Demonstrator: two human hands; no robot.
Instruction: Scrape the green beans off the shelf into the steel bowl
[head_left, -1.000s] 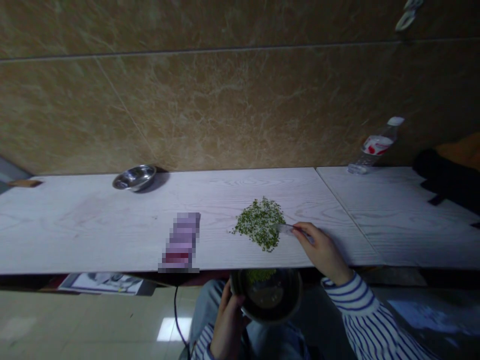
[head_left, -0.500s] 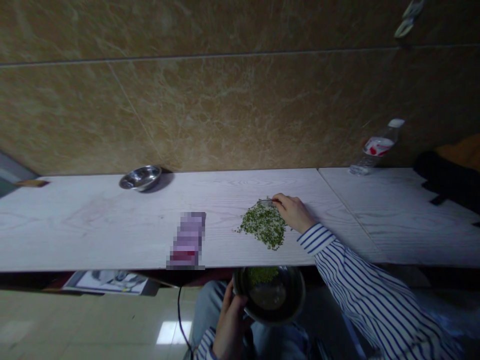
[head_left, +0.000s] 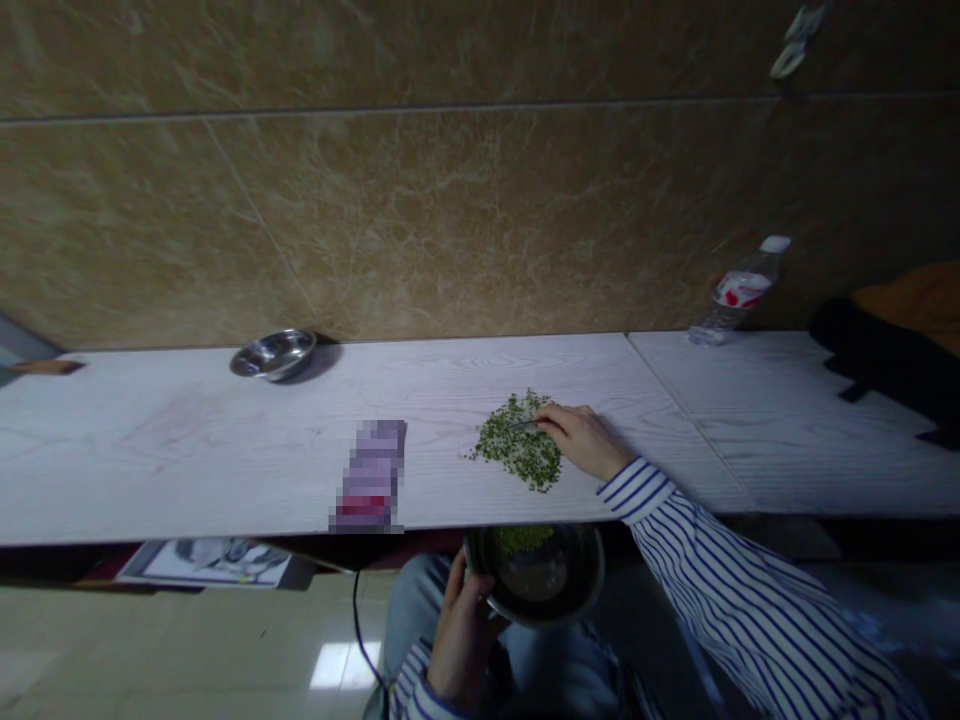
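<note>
A loose patch of small green bits (head_left: pixel 517 455), perhaps mung beans or chopped greens, is spread on the whitish wood-grain table (head_left: pixel 420 380). My right hand (head_left: pixel 581 435) pinches a thin, greyish flat tool (head_left: pixel 523 425) whose edge lies over the patch; its exact kind is unclear. Just below the table's front edge, my left hand (head_left: pixel 465 630) grips the left rim of a metal bowl (head_left: pixel 544 590), thumb over the rim. Some of the same green bits gather at the bowl's far side, and the rest of its inside looks dark.
A small steel bowl (head_left: pixel 274 357) stands by the tiled wall (head_left: pixel 450 230). A blurred purple rectangular item (head_left: pixel 373 475) lies left of the green bits. At the right are a plastic bottle (head_left: pixel 739 295) and a dark bag (head_left: pixel 877 345). Under the table sits an open drawer (head_left: pixel 206 562).
My right hand has drawn the flat tool from the far edge of the green patch nearer to me, into its middle. My left hand still holds the bowl in about the same place.
</note>
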